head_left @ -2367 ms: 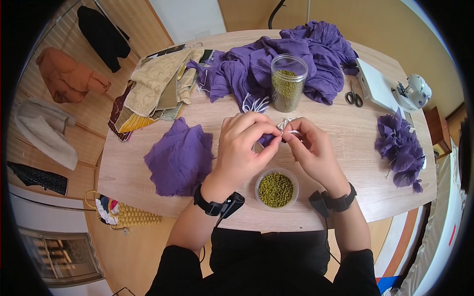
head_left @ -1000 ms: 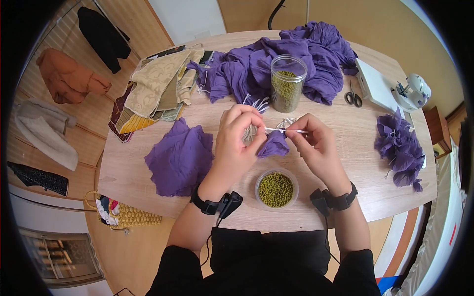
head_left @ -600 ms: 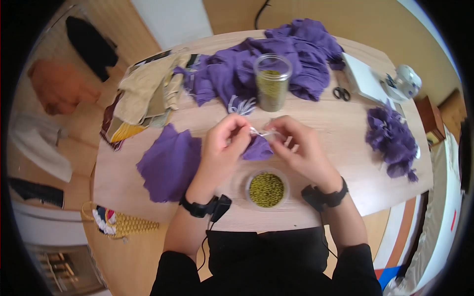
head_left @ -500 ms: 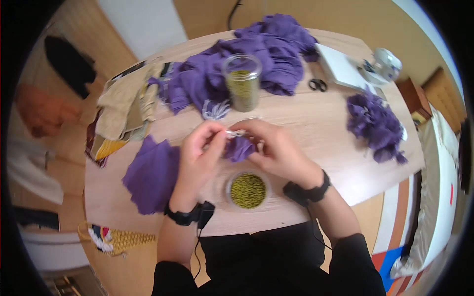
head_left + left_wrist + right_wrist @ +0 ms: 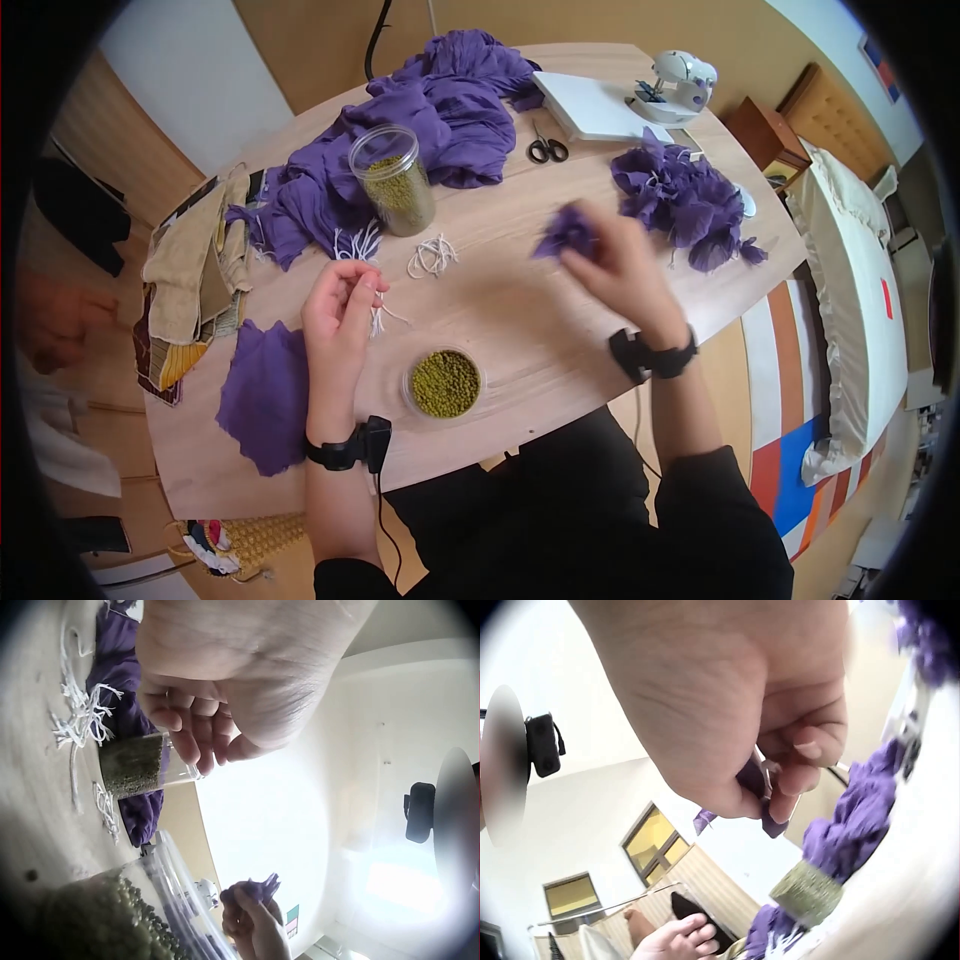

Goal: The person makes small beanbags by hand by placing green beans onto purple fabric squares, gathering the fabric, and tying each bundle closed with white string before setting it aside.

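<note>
In the head view my right hand [image 5: 625, 265] pinches a small purple cloth bundle [image 5: 562, 235] above the table, left of a heap of purple cloth bundles [image 5: 680, 200]. The right wrist view shows the bundle's purple cloth [image 5: 774, 821] between thumb and fingers, partly hidden by them. My left hand [image 5: 340, 320] is near several white strings [image 5: 378, 312], its fingers loosely curled. No object shows in its grasp in the left wrist view. Another clump of white string [image 5: 432, 257] lies on the table. A clear tub [image 5: 407, 392] of green beans [image 5: 446, 383] stands nearer the body.
A tall clear jar [image 5: 385, 147], part full of green beans, stands before a large crumpled purple cloth [image 5: 450, 120]. Flat purple pieces [image 5: 265, 400] and fabric samples [image 5: 195, 270] lie left. Black scissors [image 5: 547, 150], a white board [image 5: 590, 105] and a small sewing machine [image 5: 685, 85] are farther back.
Both hands were working together at the white string on the purple bundle. They have parted; my right hand carries the bundle rightward. The head view has turned right.
</note>
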The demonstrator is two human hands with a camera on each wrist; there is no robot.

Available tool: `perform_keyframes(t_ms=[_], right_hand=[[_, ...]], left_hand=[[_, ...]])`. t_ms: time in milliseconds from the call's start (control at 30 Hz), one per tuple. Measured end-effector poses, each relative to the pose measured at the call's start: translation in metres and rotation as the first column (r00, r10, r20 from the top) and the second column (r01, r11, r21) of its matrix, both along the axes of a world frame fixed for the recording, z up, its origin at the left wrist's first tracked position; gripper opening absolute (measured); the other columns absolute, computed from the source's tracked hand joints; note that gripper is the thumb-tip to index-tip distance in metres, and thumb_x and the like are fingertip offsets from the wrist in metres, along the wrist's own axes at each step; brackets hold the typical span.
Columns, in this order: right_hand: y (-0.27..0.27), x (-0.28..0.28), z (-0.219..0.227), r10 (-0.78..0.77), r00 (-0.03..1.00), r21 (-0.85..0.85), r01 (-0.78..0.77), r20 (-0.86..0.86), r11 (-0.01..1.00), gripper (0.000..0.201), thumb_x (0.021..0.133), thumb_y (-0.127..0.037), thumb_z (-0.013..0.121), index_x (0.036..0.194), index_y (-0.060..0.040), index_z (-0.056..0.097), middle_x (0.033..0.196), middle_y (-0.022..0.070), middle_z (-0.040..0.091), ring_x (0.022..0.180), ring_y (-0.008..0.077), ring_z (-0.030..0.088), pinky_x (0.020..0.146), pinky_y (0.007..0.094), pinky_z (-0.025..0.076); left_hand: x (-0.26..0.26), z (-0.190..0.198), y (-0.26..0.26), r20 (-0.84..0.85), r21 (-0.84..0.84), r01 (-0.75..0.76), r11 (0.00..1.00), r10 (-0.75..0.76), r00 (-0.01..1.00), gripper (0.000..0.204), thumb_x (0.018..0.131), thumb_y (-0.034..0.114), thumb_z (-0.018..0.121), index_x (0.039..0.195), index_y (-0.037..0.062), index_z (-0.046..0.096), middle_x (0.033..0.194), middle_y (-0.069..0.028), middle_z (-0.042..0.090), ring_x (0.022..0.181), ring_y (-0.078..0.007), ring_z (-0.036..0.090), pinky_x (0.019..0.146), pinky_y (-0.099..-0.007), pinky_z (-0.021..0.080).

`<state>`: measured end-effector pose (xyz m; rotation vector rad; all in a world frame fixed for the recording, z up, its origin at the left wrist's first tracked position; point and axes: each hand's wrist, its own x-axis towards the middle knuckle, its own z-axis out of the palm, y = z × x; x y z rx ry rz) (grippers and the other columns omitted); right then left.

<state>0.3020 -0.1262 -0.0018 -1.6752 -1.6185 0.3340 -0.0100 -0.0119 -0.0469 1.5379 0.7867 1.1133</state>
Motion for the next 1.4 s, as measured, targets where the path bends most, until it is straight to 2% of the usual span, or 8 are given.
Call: perform_keyframes(t_ms=[100, 267, 367, 500, 700, 900, 1100, 1400], right_hand=[[-0.032, 0.054, -0.014, -0.109, 0.978, 0.078, 0.124, -0.176, 0.989, 0.022, 0.094, -0.005, 0.073, 0.115, 0.0021, 0.071, 0.089, 0.0100, 0.078, 0.084, 0.0135, 0.076, 0.068, 0.0291, 0.056], [-0.084, 0.141, -0.023, -0.396, 0.906, -0.108, 0.413, 0.148, 0.904, 0.025, 0.094, -0.021, 0.077, 0.099, 0.0026, 0.073, 0.074, 0.0140, 0.070, 0.062, 0.0208, 0.061, 0.061, 0.0367, 0.047], [-0.092, 0.158, -0.021, -0.485, 0.760, 0.108, 0.490, 0.434, 0.865, 0.030, 0.092, -0.022, 0.078, 0.113, -0.0010, 0.073, 0.082, 0.0172, 0.075, 0.070, 0.0268, 0.071, 0.066, 0.0370, 0.053], [-0.091, 0.135, 0.005, -0.573, 0.777, 0.110, 0.566, 0.261, 0.817, 0.038, 0.097, -0.022, 0.076, 0.129, -0.0023, 0.071, 0.086, 0.0121, 0.076, 0.072, 0.0145, 0.069, 0.066, 0.0316, 0.052], [-0.074, 0.076, 0.027, -0.234, 0.972, 0.025, 0.234, -0.004, 0.972, 0.018, 0.107, -0.015, 0.068, 0.115, 0.0001, 0.073, 0.087, -0.0018, 0.067, 0.080, 0.0047, 0.060, 0.067, 0.0218, 0.045], [-0.050, 0.011, 0.031, 0.048, 0.999, -0.091, -0.047, 0.006, 0.995, 0.016, 0.104, -0.012, 0.067, 0.114, -0.0012, 0.073, 0.078, -0.0008, 0.066, 0.068, 0.0050, 0.056, 0.060, 0.0221, 0.040], [-0.013, -0.050, 0.031, 0.265, 0.949, -0.221, -0.298, -0.170, 0.929, 0.014, 0.101, -0.010, 0.069, 0.110, -0.0005, 0.074, 0.080, 0.0012, 0.070, 0.068, 0.0053, 0.060, 0.062, 0.0219, 0.045], [0.038, -0.139, 0.017, 0.619, 0.732, -0.241, -0.680, -0.285, 0.693, 0.017, 0.098, -0.007, 0.069, 0.114, -0.0017, 0.075, 0.081, -0.0006, 0.073, 0.070, 0.0044, 0.062, 0.062, 0.0228, 0.045]], left_hand=[[-0.003, -0.004, 0.002, -0.011, 0.006, -0.015, 1.000, 0.015, 1.000, 0.013, 0.108, 0.012, 0.063, 0.110, -0.0001, 0.065, 0.095, -0.0038, 0.070, 0.088, -0.0068, 0.062, 0.079, -0.0222, 0.048], [-0.002, -0.001, 0.004, -0.022, 0.043, -0.030, 0.999, 0.031, 0.999, 0.014, 0.108, 0.014, 0.063, 0.109, -0.0001, 0.066, 0.094, -0.0030, 0.069, 0.085, -0.0060, 0.061, 0.077, -0.0221, 0.048], [-0.003, -0.004, 0.006, 0.002, 0.067, -0.024, 0.997, 0.023, 1.000, 0.014, 0.108, 0.014, 0.063, 0.109, 0.0003, 0.066, 0.094, -0.0029, 0.070, 0.087, -0.0063, 0.063, 0.077, -0.0220, 0.048], [-0.006, -0.002, 0.007, 0.039, 0.088, -0.080, 0.993, 0.076, 0.996, 0.014, 0.108, 0.014, 0.064, 0.110, 0.0004, 0.066, 0.095, -0.0027, 0.070, 0.088, -0.0067, 0.064, 0.077, -0.0218, 0.048], [-0.027, 0.031, -0.004, 0.085, 0.194, -0.221, 0.956, 0.208, 0.974, 0.012, 0.105, 0.015, 0.069, 0.107, 0.0036, 0.068, 0.093, 0.0003, 0.070, 0.085, -0.0072, 0.066, 0.073, -0.0249, 0.052], [-0.095, 0.052, -0.055, -0.336, 0.275, -0.247, 0.929, 0.333, 0.881, 0.014, 0.095, 0.015, 0.076, 0.096, 0.0031, 0.070, 0.085, -0.0051, 0.072, 0.078, -0.0134, 0.069, 0.069, -0.0298, 0.053], [-0.183, 0.024, -0.096, -0.610, 0.462, -0.312, 0.830, 0.553, 0.568, 0.011, 0.090, 0.014, 0.078, 0.095, 0.0067, 0.071, 0.089, -0.0065, 0.068, 0.082, -0.0242, 0.066, 0.076, -0.0359, 0.054], [-0.180, 0.010, -0.123, -0.719, 0.494, -0.149, 0.857, 0.498, 0.485, 0.033, 0.086, 0.020, 0.084, 0.114, 0.0099, 0.070, 0.117, -0.0079, 0.064, 0.111, -0.0322, 0.061, 0.097, -0.0429, 0.051]])
